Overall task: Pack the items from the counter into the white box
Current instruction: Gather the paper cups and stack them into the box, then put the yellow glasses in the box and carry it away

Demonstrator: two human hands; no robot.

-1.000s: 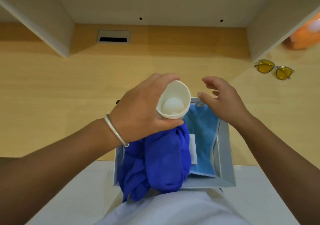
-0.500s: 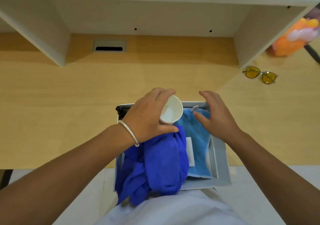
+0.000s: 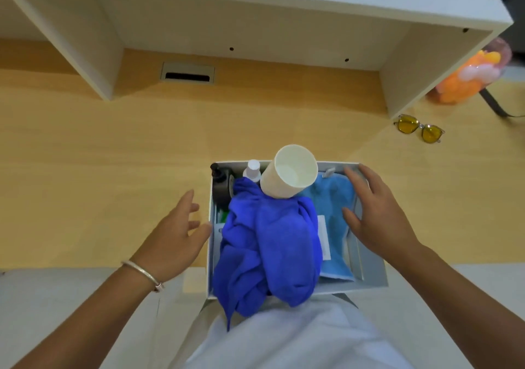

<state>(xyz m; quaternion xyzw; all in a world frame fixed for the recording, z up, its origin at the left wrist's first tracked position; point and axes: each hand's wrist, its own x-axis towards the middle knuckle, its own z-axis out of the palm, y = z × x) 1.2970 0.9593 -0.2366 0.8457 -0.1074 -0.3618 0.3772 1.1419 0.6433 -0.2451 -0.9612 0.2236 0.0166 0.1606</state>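
The white box [image 3: 372, 272] sits at the counter's near edge in front of me. Inside it a white paper cup [image 3: 288, 171] stands tilted at the far end, resting on a dark blue cloth [image 3: 267, 243] that spills over the near wall. A light blue towel [image 3: 333, 203] lies along the right side. A black pump bottle [image 3: 223, 182] and a small white bottle [image 3: 252, 169] stand at the far left corner. My left hand [image 3: 176, 232] hovers open just outside the box's left wall. My right hand [image 3: 375, 212] rests open on the right rim and the light blue towel.
Yellow-lensed glasses [image 3: 419, 128] lie on the wooden counter [image 3: 99, 169] at the right. An orange and pink fluffy thing [image 3: 466, 80] sits behind them. A white shelf unit [image 3: 255, 19] overhangs the back of the counter, with a cable grommet [image 3: 187, 73] beneath it.
My left hand has let go of the cup, which now rests in the box, and has drawn back to the left of the box. My right hand has settled on the right rim.
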